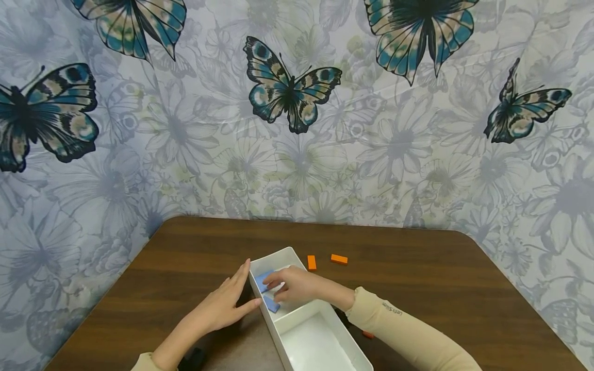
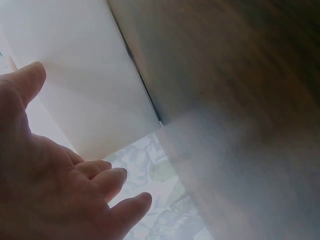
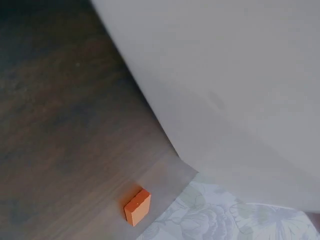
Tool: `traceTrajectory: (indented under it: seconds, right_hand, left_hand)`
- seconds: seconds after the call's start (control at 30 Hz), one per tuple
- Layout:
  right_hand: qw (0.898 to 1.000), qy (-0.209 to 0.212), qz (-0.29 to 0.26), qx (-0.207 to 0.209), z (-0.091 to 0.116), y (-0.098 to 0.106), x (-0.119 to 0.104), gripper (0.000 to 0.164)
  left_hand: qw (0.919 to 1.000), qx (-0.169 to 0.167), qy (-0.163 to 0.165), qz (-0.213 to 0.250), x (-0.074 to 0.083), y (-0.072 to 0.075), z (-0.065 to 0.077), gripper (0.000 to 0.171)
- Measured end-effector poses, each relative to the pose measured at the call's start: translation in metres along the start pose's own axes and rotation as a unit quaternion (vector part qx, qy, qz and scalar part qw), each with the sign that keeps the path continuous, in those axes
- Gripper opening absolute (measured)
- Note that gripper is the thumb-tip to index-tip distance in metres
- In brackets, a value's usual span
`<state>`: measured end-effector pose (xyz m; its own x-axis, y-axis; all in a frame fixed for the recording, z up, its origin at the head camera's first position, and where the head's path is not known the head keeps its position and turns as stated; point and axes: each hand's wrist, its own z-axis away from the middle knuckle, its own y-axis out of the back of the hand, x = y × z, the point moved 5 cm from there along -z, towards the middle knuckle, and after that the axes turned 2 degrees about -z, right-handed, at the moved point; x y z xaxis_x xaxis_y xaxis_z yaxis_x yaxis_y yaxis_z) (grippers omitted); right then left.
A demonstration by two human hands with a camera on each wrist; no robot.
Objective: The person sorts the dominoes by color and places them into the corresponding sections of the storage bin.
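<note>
A white two-compartment tray (image 1: 320,335) stands lengthwise on the table. Blue blocks (image 1: 271,304) lie in its far compartment, along the left side. My right hand (image 1: 297,284) reaches over the right wall into that compartment, its bent fingertips right at the blue pieces and its thumb apart from the fingers. The right wrist view is largely filled by the tray's outer wall (image 3: 230,100), which hides the fingers. My left hand (image 1: 220,304) lies along the tray's left side, fingers extended, with fingertips and thumb at the rim. In the left wrist view, its fingers (image 2: 112,182) show beside the white wall.
Two orange blocks (image 1: 339,259) lie on the brown wooden table (image 1: 408,268) beyond the tray's right side. A red-orange piece (image 1: 367,335) shows partly from under the right sleeve. A butterfly-patterned cloth (image 1: 297,170) hangs behind the table's far edge.
</note>
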<state>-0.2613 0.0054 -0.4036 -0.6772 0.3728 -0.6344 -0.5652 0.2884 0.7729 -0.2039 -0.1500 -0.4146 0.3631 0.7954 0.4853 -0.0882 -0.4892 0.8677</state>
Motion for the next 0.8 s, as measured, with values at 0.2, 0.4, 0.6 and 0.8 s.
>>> traceTrajectory:
  seconds: [0.2, 0.4, 0.6, 0.8]
  right_hand:
    - [0.999, 0.006, 0.014, -0.031, 0.0015, -0.0015, -0.0032, 0.035]
    - [0.999, 0.015, -0.008, -0.048, 0.0025, -0.005, -0.0046, 0.034]
    - [0.999, 0.025, -0.039, -0.016, 0.0039, -0.0023, -0.0046, 0.022]
    - [0.996, 0.017, -0.081, -0.036, 0.0041, -0.0045, -0.0035, 0.009]
  left_hand:
    - [1.0, 0.005, -0.005, -0.002, 0.0, 0.0011, -0.0001, 0.095]
    - [1.0, 0.004, -0.004, 0.001, 0.0005, 0.0013, 0.0003, 0.095]
    - [1.0, 0.002, -0.004, 0.001, 0.0016, 0.0015, 0.0004, 0.095]
    - [0.9999, 0.006, -0.008, -0.008, 0.0013, 0.0025, 0.0002, 0.095]
